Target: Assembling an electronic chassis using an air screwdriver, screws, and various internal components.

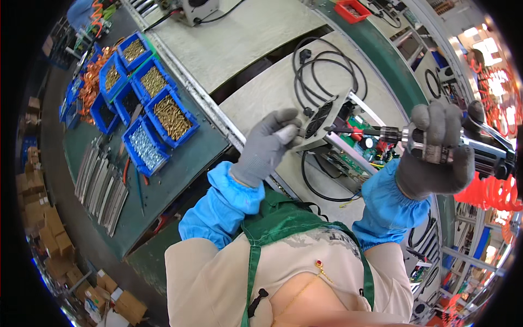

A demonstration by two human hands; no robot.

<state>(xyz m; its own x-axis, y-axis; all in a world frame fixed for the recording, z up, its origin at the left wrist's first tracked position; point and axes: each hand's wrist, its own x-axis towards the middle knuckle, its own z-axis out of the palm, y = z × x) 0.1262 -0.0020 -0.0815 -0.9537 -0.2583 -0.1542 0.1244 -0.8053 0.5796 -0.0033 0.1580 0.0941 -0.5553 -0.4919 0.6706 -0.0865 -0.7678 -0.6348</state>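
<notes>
My right hand (436, 169), in a grey glove, is wrapped round a power screwdriver (391, 134). Its long dark bit points left, over an open electronics unit (340, 148), and the tip is close to the unit's fan panel. Green circuit boards (359, 121) and coloured wires show inside the metal frame. A round black fan (320, 120) sits in the panel. My left hand (264, 144), gloved too, is beside that panel with thumb and fingers pinched together. Whatever small thing they may hold is too small to tell.
A black power cord (357, 68) lies coiled beyond the unit on the pale work surface (256, 98). At left, blue bins (173, 117) of screws stand on a green table (185, 166), near a row of metal strips (101, 188). A red coiled hose (487, 193) hangs at right.
</notes>
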